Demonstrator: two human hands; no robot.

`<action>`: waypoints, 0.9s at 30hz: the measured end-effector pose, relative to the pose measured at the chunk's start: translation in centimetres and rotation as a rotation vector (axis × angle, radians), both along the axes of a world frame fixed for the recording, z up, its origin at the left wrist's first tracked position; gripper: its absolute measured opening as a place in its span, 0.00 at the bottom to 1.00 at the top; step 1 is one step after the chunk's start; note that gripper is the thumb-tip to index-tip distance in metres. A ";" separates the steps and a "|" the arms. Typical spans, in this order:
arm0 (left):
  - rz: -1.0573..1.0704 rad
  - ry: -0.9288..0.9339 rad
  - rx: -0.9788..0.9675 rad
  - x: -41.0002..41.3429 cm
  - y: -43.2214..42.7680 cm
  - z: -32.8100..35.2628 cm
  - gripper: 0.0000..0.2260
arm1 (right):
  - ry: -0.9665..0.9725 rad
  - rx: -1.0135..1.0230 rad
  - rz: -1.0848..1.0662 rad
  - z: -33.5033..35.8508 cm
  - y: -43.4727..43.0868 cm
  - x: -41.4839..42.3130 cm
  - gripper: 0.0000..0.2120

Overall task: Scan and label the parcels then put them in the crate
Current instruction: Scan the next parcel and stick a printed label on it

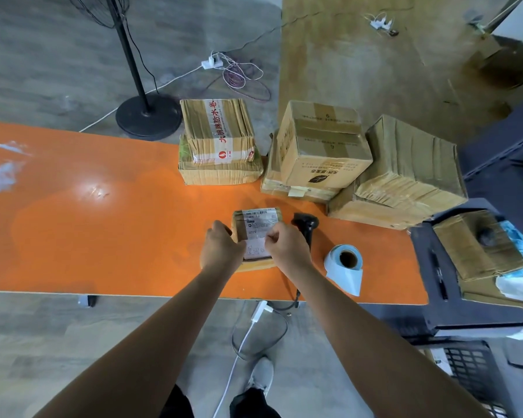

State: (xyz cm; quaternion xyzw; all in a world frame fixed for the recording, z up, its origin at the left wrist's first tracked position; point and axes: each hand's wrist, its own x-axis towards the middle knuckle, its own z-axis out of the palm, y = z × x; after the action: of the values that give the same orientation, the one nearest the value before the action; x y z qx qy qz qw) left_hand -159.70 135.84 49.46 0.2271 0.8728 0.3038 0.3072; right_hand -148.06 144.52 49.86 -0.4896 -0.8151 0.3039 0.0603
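**Parcel (239, 227) gripped and label pinched on the orange table (103, 230)**

It lies near the table's near edge, between both hands. The left hand (221, 247) grips its left side, fingers curled over the top. The right hand (287, 244) pinches the white label (260, 221) on its top face. A black scanner (307, 223) lies just right, and a label roll (346, 260) stands further right
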 end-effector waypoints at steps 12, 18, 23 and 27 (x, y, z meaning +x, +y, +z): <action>0.048 -0.260 0.050 0.2 0.1 -1.4 0.16 | 0.031 -0.114 -0.114 0.8 0.4 0.0 0.22; 0.007 -0.284 0.111 1.2 -1.4 -1.4 0.20 | 0.060 -0.188 -0.094 0.7 -0.2 2.5 0.34; 0.039 -0.340 0.142 2.1 -1.0 -0.2 0.23 | 0.043 -0.264 -0.024 1.0 0.9 2.6 0.31; 0.013 -0.375 0.213 3.4 -2.0 1.3 0.23 | 0.209 -0.322 -0.054 2.4 1.5 3.4 0.25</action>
State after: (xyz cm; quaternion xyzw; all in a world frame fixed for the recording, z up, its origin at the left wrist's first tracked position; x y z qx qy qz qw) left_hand -156.32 133.84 50.80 0.1919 0.7649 0.4331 0.4364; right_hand -144.65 146.07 52.30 -0.4804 -0.7318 0.4778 0.0740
